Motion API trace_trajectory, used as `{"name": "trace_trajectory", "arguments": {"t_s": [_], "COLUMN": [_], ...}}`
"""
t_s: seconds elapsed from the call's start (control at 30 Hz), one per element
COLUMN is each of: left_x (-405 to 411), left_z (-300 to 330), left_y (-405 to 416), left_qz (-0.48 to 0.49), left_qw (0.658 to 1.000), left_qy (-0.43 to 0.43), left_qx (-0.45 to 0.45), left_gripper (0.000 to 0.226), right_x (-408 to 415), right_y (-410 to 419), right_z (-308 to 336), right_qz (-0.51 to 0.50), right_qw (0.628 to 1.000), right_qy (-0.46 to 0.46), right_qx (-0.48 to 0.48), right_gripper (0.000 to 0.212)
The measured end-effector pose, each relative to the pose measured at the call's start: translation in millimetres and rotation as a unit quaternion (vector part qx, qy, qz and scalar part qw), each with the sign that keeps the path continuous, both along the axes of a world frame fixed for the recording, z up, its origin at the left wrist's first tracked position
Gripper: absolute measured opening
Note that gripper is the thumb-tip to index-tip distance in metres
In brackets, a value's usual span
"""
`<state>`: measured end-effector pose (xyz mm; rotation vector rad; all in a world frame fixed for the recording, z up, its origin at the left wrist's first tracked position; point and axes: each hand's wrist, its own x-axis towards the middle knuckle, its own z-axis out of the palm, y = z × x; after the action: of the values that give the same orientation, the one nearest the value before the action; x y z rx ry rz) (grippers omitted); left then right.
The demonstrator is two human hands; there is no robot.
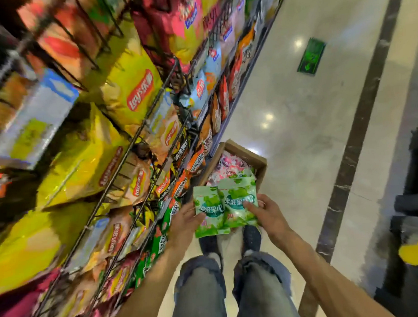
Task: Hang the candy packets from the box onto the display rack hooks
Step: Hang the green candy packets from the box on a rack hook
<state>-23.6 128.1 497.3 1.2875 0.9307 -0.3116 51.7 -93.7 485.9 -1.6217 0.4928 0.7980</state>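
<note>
Polished shop floor runs beside a wire display rack crowded with crisp bags. Both hands grip green candy packets just above the cardboard box: left hand pinching one, right hand the other. Pink and green packets fill the box. Picking up looks done; next comes finding a free hook and threading a packet's hole on.

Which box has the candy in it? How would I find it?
Look along the snack rack to the shiny floor at its foot. The cardboard box sits there, just past the green packets held in both hands. It is brown, open-topped, full of pink-and-white packets.
</note>
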Motion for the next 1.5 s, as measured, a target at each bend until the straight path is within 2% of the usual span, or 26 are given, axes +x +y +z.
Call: {"name": "trace_trajectory", "arguments": {"t_s": [0.1, 0.27, 0.37, 0.4, 0.43, 0.5, 0.6, 0.67, 0.7, 0.73, 0.8, 0.83, 0.93, 1.03, 1.13, 1.27, 1.3, 1.4, 1.43, 1.5], "left_x": [-20, -58, -84, -93, -102, -121, -154, -180, -194, -208, -238, -254, -305, -353, -407, -482, -498, -571, -595, -643], "left_z": [52, 92, 110, 116, 125, 133, 148, 168, 174, 176, 183, 186, 194, 199, 205, 217, 219, 222, 225, 231], "left_y": [-6, -8, -15, -19, -26, -38, -63, -83, -92, -99, -111, -117, -131, -142, -148, -165, -168, -181, -186, -196], "left_qz": [-0.013, 0.021, 0.067, 0.086, 0.107, 0.154, 0.195, 0.229, 0.25, 0.271, 0.311, 0.319, 0.372, 0.432, 0.484, 0.545, 0.555, 0.584, 0.593, 0.61], "left_qw": [0.999, 0.998, 0.993, 0.992, 0.989, 0.982, 0.975, 0.967, 0.96, 0.954, 0.942, 0.938, 0.918, 0.89, 0.86, 0.815, 0.807, 0.782, 0.776, 0.761], "left_qy": [-0.032, -0.043, -0.071, -0.077, -0.084, -0.09, -0.097, -0.1, -0.112, -0.113, -0.103, -0.098, -0.08, -0.079, -0.097, -0.099, -0.096, -0.094, -0.087, -0.094], "left_qx": [0.04, 0.051, 0.059, 0.058, 0.054, 0.056, 0.052, 0.054, 0.06, 0.065, 0.079, 0.091, 0.11, 0.121, 0.132, 0.169, 0.177, 0.193, 0.198, 0.199], "left_gripper": [0.049, 0.043, 0.064, 0.072, 0.077, 0.072, 0.061, 0.037, 0.033, 0.046, 0.088, 0.091, 0.061, 0.059, 0.061, 0.061, 0.061, 0.058, 0.052, 0.038], "right_x": [-15, -41, -53, -55, -57, -61, -68, -76, -82, -88, -104, -114, -151, -189, -235, -308, -324, -395, -420, -477], "right_y": [0, -5, -10, -11, -13, -17, -21, -24, -24, -24, -20, -16, 0, 19, 39, 61, 64, 73, 77, 76], "right_z": [52, 106, 133, 137, 143, 153, 168, 173, 177, 178, 182, 184, 196, 203, 213, 227, 229, 224, 223, 235], "right_qz": [0.013, 0.041, 0.066, 0.078, 0.096, 0.139, 0.192, 0.247, 0.275, 0.296, 0.341, 0.364, 0.413, 0.463, 0.527, 0.599, 0.609, 0.64, 0.649, 0.667], "right_qw": [1.0, 0.996, 0.991, 0.989, 0.987, 0.978, 0.967, 0.953, 0.946, 0.939, 0.924, 0.916, 0.896, 0.87, 0.83, 0.776, 0.765, 0.735, 0.726, 0.715], "right_qy": [-0.02, -0.07, -0.084, -0.088, -0.095, -0.116, -0.14, -0.152, -0.154, -0.154, -0.142, -0.129, -0.1, -0.097, -0.111, -0.122, -0.126, -0.146, -0.145, -0.122], "right_qx": [0.005, 0.04, 0.082, 0.087, 0.091, 0.103, 0.094, 0.09, 0.083, 0.08, 0.096, 0.108, 0.126, 0.137, 0.146, 0.158, 0.167, 0.17, 0.173, 0.172], "right_gripper": [0.023, 0.052, 0.058, 0.055, 0.044, 0.022, 0.008, 0.01, 0.016, 0.024, 0.032, 0.036, 0.045, 0.059, 0.083, 0.063, 0.068, 0.1, 0.1, 0.075]}}
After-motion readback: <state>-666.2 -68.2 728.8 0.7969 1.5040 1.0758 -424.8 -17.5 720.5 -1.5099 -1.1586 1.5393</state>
